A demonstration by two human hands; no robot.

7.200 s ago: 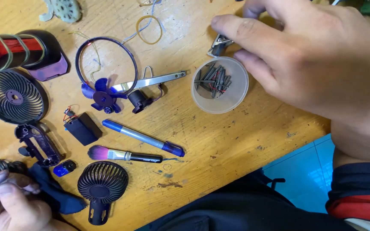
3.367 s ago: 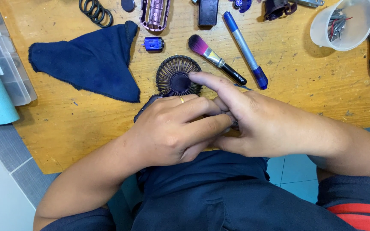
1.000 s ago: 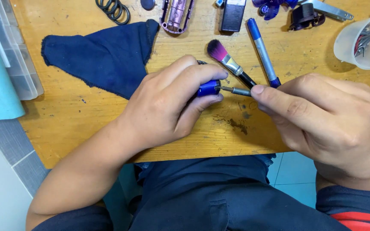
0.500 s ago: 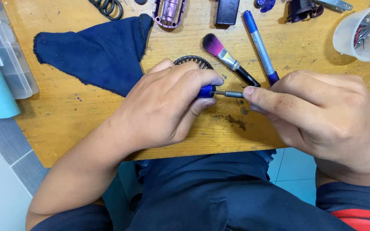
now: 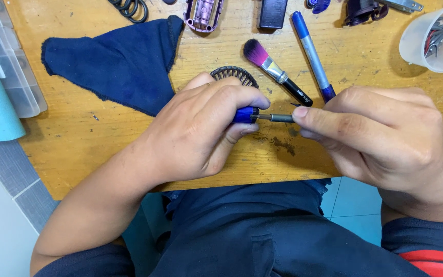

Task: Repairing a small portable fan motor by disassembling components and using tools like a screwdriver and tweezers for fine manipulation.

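My left hand (image 5: 203,131) is closed around the blue handle of a small screwdriver (image 5: 245,115), most of which is hidden in the fist. Its thin metal bit (image 5: 275,118) sticks out to the right. My right hand (image 5: 385,141) pinches the tip of that bit between thumb and forefinger. Both hands hover over the near edge of the wooden table (image 5: 78,149). A black round fan grille (image 5: 234,74) lies partly hidden just behind my left hand.
A dark blue cloth (image 5: 119,59) lies at the left. A pink-tipped brush (image 5: 275,77) and a blue pen (image 5: 311,48) lie behind the hands. A clear cup of small parts (image 5: 431,38) stands far right. A plastic box (image 5: 14,77) sits at the left edge.
My hands have drifted slightly toward the table's near edge. My right fingers stay pinched on the bit, and my left grip on the blue handle holds.
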